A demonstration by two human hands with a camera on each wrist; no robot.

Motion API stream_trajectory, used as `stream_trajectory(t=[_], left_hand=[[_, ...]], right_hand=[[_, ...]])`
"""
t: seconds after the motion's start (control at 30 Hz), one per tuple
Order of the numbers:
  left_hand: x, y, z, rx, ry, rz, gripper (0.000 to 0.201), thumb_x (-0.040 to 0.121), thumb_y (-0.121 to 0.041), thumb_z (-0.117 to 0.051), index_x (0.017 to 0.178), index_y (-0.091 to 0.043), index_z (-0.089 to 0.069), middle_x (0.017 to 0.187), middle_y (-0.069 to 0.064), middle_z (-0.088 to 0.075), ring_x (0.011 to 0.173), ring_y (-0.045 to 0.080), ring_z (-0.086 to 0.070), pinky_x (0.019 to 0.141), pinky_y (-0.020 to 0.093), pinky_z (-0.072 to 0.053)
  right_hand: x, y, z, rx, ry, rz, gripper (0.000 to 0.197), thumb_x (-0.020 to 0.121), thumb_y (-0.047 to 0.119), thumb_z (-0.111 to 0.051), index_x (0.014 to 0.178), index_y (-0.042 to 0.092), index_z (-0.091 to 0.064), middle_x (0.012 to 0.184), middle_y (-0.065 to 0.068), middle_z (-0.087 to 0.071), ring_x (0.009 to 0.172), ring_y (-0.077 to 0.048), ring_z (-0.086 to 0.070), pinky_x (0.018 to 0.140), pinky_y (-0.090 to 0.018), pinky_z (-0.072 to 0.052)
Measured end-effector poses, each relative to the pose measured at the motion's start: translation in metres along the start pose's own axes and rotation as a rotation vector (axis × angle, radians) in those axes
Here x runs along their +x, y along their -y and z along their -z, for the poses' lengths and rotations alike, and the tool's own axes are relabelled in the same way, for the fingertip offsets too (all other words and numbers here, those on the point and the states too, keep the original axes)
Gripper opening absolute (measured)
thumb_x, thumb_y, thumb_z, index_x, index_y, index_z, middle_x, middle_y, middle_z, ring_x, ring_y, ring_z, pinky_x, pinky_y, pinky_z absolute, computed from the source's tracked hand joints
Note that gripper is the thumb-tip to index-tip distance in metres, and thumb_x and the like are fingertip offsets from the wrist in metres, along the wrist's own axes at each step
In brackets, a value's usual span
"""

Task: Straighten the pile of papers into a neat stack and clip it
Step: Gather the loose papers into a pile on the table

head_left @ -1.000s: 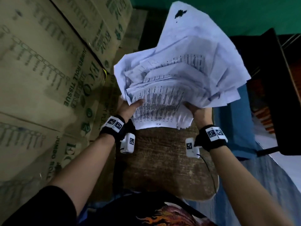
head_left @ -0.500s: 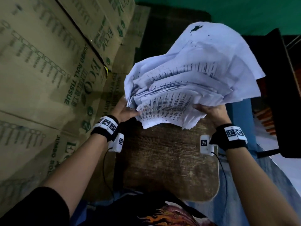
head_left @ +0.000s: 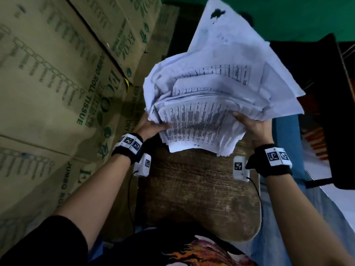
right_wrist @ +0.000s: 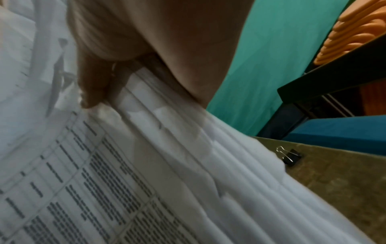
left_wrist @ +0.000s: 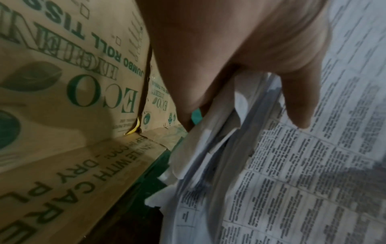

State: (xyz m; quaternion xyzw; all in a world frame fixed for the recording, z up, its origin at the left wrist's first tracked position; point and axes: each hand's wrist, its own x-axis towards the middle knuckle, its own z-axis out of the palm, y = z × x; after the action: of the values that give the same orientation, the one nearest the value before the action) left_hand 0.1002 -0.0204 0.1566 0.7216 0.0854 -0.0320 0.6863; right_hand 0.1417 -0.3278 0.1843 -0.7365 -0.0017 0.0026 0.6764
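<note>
Two hands, head view: the left hand and the right hand held the pile of papers from either side, raised above the wooden table.
Pile, head view: sheets were fanned and crooked, corners jutting up and to the right; a dark blot marked the topmost sheet.
Left fingers, head view: the thumb lay on the printed top sheet; the other fingers were hidden under the paper.
Right fingers, head view: the thumb pressed on the top sheet; the rest were out of sight beneath.
Boxes, head view: stacked cardboard boxes printed "JUMBO ROLL TISSUE" stood to the left, closed, contents unseen.
Left wrist view: the left hand pinched the pile's edge, thumb on top and fingers beneath; the boxes were just beside it.
Right wrist view: the right hand gripped the stepped sheet edges, thumb on the printed face.
Clip, right wrist view: a black binder clip lay on the table, apart from the hand, near the pile's edge.
</note>
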Motion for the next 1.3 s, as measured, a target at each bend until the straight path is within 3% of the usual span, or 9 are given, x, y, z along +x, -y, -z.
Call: stream_trajectory(t=[0.13,0.27,0.37,0.5,0.67,0.83,1.03,1.13,1.3], left_hand=[[0.006,0.003,0.004,-0.054,-0.031,0.013,0.056,0.060,0.003,-0.084,0.098,-0.032,-0.063,0.096,-0.019,-0.071,0.091,-0.009,-0.064,0.084,0.021,-0.054],[0.009,0.002,-0.021,0.038,-0.217,-0.038,0.027,0.076,-0.003,-0.076,0.097,-0.016,-0.066,0.094,-0.004,-0.066,0.081,0.001,-0.063,0.078,0.029,-0.052],[0.007,-0.004,-0.032,-0.024,-0.404,-0.109,0.028,0.077,-0.012,-0.077,0.076,-0.037,-0.066,0.071,-0.025,-0.066,0.070,-0.010,-0.060,0.072,0.026,-0.051],[-0.006,-0.010,-0.032,0.036,-0.470,-0.338,0.028,0.078,-0.015,-0.077,0.101,-0.026,-0.066,0.095,-0.018,-0.067,0.090,-0.016,-0.060,0.081,0.016,-0.052],[-0.007,0.018,-0.002,-0.045,-0.171,-0.171,0.060,0.073,-0.015,-0.081,0.125,-0.008,-0.053,0.124,0.009,-0.062,0.118,0.019,-0.059,0.099,0.045,-0.049],[0.007,0.017,0.011,-0.038,0.052,-0.030,0.068,0.059,-0.012,-0.087,0.119,-0.010,-0.056,0.109,-0.010,-0.070,0.109,0.006,-0.063,0.088,0.023,-0.052],[0.014,0.019,-0.011,-0.037,-0.339,-0.054,0.049,0.067,-0.007,-0.084,0.105,-0.031,-0.063,0.101,-0.019,-0.067,0.095,-0.009,-0.063,0.086,0.030,-0.054],[0.006,0.013,-0.031,-0.090,-0.396,-0.112,0.040,0.073,0.006,-0.076,0.100,-0.019,-0.062,0.082,-0.026,-0.069,0.084,-0.015,-0.063,0.077,0.017,-0.052],[0.000,-0.002,-0.033,-0.119,-0.473,-0.275,0.043,0.071,-0.003,-0.081,0.102,-0.025,-0.060,0.100,-0.018,-0.070,0.099,-0.006,-0.063,0.088,0.020,-0.050]], right_hand=[[-0.002,-0.006,0.002,-0.075,0.074,-0.086,0.057,0.071,0.005,-0.082,0.122,0.003,-0.058,0.119,-0.009,-0.067,0.110,-0.020,-0.065,0.095,-0.038,-0.052],[0.001,-0.014,-0.018,-0.265,-0.023,-0.037,0.062,0.067,0.027,-0.084,0.118,0.004,-0.057,0.118,-0.005,-0.063,0.104,-0.010,-0.060,0.097,-0.038,-0.050],[0.003,-0.001,-0.031,-0.246,-0.119,0.006,0.045,0.077,0.011,-0.078,0.116,0.013,-0.055,0.120,-0.004,-0.060,0.106,-0.009,-0.056,0.101,-0.038,-0.046],[-0.009,0.005,-0.024,-0.075,-0.099,0.063,0.051,0.077,0.013,-0.078,0.123,0.019,-0.056,0.128,-0.005,-0.061,0.119,-0.019,-0.058,0.102,-0.039,-0.048],[-0.021,-0.013,0.002,0.010,0.034,-0.079,0.066,0.069,0.019,-0.084,0.126,0.001,-0.058,0.126,-0.013,-0.064,0.116,-0.023,-0.062,0.099,-0.038,-0.051],[-0.011,-0.021,-0.003,-0.066,0.039,-0.104,0.068,0.061,0.021,-0.091,0.117,-0.004,-0.061,0.109,-0.001,-0.072,0.103,-0.013,-0.067,0.090,-0.032,-0.054],[0.001,-0.024,-0.022,-0.061,0.025,-0.098,0.041,0.077,0.001,-0.077,0.109,0.022,-0.062,0.103,0.015,-0.072,0.104,-0.011,-0.066,0.099,-0.041,-0.050],[0.000,-0.022,-0.029,-0.125,-0.016,-0.027,0.042,0.077,0.012,-0.074,0.116,0.017,-0.060,0.119,-0.002,-0.066,0.112,-0.019,-0.061,0.102,-0.047,-0.048],[-0.006,0.007,-0.027,-0.085,-0.066,0.124,0.044,0.079,0.003,-0.075,0.107,0.033,-0.061,0.115,0.005,-0.067,0.110,-0.013,-0.063,0.097,-0.036,-0.052]])
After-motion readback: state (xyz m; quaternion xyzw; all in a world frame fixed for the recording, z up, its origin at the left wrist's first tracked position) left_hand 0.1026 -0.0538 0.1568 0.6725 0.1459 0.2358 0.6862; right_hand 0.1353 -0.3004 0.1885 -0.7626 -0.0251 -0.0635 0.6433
